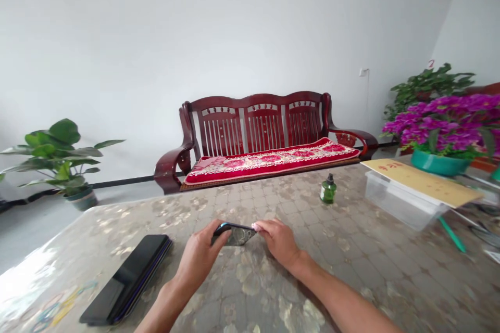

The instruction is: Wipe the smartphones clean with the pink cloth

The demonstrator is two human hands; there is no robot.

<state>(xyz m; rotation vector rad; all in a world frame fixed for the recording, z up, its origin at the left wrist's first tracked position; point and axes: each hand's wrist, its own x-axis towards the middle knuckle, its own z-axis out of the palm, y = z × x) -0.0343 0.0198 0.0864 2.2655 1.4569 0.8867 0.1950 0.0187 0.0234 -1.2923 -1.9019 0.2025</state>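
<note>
A dark, glossy smartphone [239, 237] is tilted just above the patterned tablecloth in front of me. My left hand [200, 251] grips its left end, thumb on the near face and fingers behind. At the phone's right end, my right hand [282, 243] is closed in a pinch. A small whitish-pink bit [257, 227] shows at those fingertips; it could be a scrap of tissue or cloth, but I cannot tell. To the left of my left hand lies a stack of dark phones [130, 276]. Several coloured rubber bands [62, 306] are scattered beside that stack.
A green dropper-style bottle [328, 190] stands upright, right of centre. Farther right, a clear plastic box [402, 200] carries a tan envelope [422, 182], with a green pen [452, 234] beside it. Purple flowers [449, 119] fill a teal pot. Beyond the table is a wooden bench [261, 119].
</note>
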